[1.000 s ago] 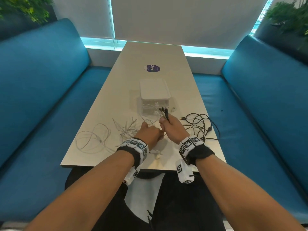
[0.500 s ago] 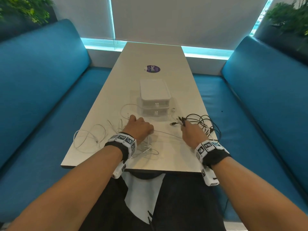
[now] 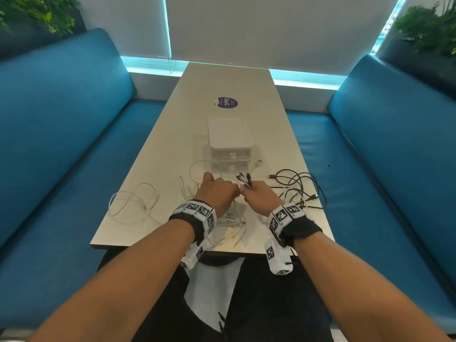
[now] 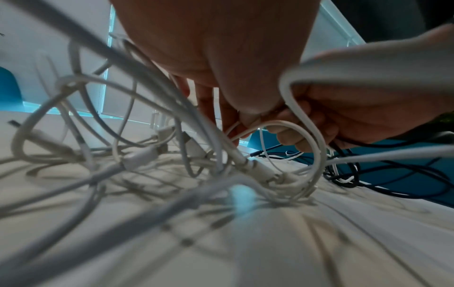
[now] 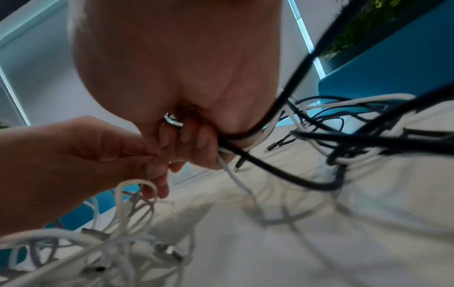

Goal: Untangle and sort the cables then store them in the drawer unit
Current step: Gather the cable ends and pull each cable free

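Observation:
My right hand grips a bundle of black and white cables, whose plug ends stick up above the fist. The right wrist view shows these cables running out from under its curled fingers. My left hand meets it from the left and pinches a thin white cable between thumb and fingers. A white cable tangle lies under my left wrist. The black cable pile lies to the right. Just beyond both hands stands the white two-drawer unit, drawers closed.
A separate loop of white cable lies on the table's near left. A white plug rests right of the drawer unit. A purple sticker marks the far table. Blue benches flank both sides.
Half a second ago my hands were apart, the left flat on the white cables, the right by the black pile. They have come together at the centre, the right holding the bundle upright.

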